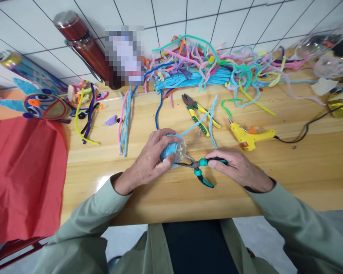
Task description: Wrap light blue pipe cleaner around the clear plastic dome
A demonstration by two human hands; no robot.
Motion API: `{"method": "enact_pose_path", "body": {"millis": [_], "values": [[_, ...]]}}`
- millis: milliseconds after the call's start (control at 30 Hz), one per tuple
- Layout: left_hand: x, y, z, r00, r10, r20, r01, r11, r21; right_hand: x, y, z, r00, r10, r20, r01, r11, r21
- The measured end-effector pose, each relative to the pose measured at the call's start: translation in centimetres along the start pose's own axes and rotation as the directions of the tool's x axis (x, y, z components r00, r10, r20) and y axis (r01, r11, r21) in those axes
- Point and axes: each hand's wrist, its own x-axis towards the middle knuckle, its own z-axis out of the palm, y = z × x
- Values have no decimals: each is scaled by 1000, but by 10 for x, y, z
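Note:
My left hand (159, 155) is wrapped round a clear plastic piece (181, 148) wound with light blue pipe cleaner; the fingers hide much of it. One light blue pipe cleaner end (196, 126) sticks out from it toward the upper right. In my right hand (236, 166) is one handle of teal-and-black long-nose pliers (194, 164). Their jaws are spread at the clear end of the piece, and the other handle hangs free. Beyond my hands lie yellow-and-green combination pliers (199, 114) and a loose light blue pipe cleaner (212, 129).
A yellow glue gun (250, 136) with a black cord lies at the right. Tangled pipe cleaners (194, 72) line the tiled wall. At the left stand a red flask (87, 49), a can (31, 70) and a pipe-cleaner figure (42, 104) beside red cloth (27, 179).

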Motion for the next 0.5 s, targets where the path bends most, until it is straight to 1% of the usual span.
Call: {"method": "enact_pose_path", "body": {"millis": [133, 300, 400, 500], "values": [[0, -1, -1, 1000, -23, 1, 23, 1000, -6, 0, 0, -1, 1000, -5, -5, 5, 1000, -6], [1, -12, -2, 999, -24, -23, 22, 998, -52, -1, 2, -9, 999, -4, -35, 3, 1000, -25], [1, -17, -2, 999, -29, -35, 27, 998, -62, 0, 3, -9, 1000, -1, -6, 1, 999, -38], [1, -17, -1, 999, -25, -35, 23, 998, -61, 1, 2, -6, 1000, -5, 25, 7, 998, -57]]}}
